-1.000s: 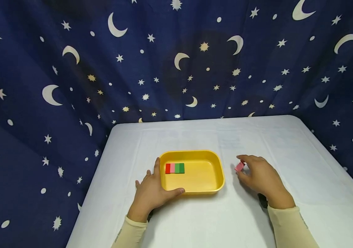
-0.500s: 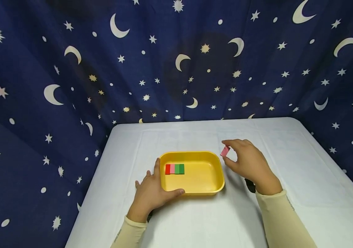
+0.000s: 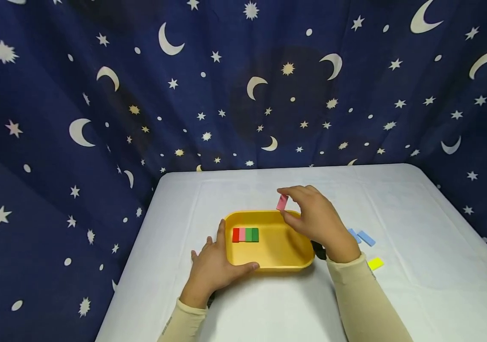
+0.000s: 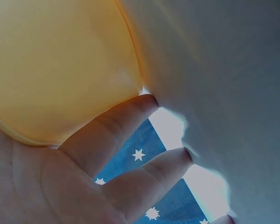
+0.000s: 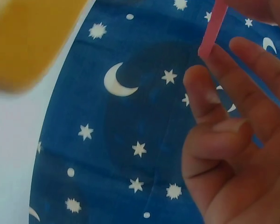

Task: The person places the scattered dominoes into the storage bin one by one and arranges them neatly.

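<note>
In the head view, a yellow tray (image 3: 295, 270) sits on the white table. My left hand (image 3: 210, 271) rests against its left end, thumb along the near rim and fingers straight beside the side wall; the left wrist view shows those fingers touching the tray wall (image 4: 60, 70). Between thumb and fingertips my right hand (image 3: 318, 222) pinches a pink tile (image 3: 282, 203), held tilted above the tray's far rim. Inside the tray, at the left, a red tile (image 3: 236, 235), a pink one, a light green one and a dark green tile (image 3: 255, 235) lie side by side, touching.
Two light blue tiles (image 3: 366, 238) and a yellow tile (image 3: 375, 263) lie on the table right of the tray, partly behind the right forearm. A dark blue curtain (image 3: 226, 95) with moons and stars hangs behind and around the table (image 3: 431, 266).
My right hand has carried the pink tile up and leftward, from beside the tray to over its far rim. Blue and yellow tiles have come into view behind the arm. The left hand stays put.
</note>
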{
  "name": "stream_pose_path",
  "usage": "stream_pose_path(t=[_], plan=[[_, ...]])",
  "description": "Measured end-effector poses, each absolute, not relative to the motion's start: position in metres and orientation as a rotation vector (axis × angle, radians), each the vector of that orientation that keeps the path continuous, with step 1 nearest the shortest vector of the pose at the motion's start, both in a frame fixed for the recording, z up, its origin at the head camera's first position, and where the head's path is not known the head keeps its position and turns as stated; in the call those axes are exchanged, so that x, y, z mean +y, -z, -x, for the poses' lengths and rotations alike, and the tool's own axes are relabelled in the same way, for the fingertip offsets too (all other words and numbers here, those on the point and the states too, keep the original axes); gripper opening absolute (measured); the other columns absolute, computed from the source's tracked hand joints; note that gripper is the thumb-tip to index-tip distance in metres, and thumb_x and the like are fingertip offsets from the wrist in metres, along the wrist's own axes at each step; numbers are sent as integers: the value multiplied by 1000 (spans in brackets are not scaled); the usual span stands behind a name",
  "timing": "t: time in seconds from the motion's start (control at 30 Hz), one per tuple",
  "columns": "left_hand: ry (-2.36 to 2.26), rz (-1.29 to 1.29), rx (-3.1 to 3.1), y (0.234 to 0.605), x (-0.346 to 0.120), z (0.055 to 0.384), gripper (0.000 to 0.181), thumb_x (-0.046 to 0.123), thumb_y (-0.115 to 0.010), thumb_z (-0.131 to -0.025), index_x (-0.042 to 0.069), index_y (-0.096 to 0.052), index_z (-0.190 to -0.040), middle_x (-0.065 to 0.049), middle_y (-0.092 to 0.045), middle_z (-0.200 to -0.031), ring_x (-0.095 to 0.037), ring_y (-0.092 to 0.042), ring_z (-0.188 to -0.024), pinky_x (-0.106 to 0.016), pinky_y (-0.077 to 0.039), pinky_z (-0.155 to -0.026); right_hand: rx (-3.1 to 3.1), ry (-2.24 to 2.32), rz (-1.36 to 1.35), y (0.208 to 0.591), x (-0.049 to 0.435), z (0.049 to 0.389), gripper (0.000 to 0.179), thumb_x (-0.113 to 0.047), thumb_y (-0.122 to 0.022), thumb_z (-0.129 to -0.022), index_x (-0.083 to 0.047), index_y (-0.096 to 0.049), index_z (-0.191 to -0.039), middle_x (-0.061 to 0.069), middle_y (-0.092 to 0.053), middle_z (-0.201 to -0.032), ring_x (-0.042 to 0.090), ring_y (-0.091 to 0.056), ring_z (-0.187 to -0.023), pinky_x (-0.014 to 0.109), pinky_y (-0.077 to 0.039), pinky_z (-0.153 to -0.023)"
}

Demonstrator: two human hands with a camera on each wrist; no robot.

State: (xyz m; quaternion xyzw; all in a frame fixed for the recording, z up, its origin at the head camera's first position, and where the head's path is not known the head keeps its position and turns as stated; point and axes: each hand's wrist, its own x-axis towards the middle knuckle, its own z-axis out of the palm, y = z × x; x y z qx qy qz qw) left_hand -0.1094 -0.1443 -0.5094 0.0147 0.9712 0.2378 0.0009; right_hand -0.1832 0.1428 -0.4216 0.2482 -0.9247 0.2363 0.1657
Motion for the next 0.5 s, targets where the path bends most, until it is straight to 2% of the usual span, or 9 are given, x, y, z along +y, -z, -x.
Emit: stream_pose_path(t=[0.5], plan=[[-741,-59,3045,511,-146,112,150,99,-68,-58,17,-12,-171,-10,-65,-143,-49,-51,-139,-91,-23,-99,-2605,-651,-867,445,101,198,44,-20,-86,-89,-17,-73,-131,-3,-75,-121,21,-62,-97,42,-58,-85]])
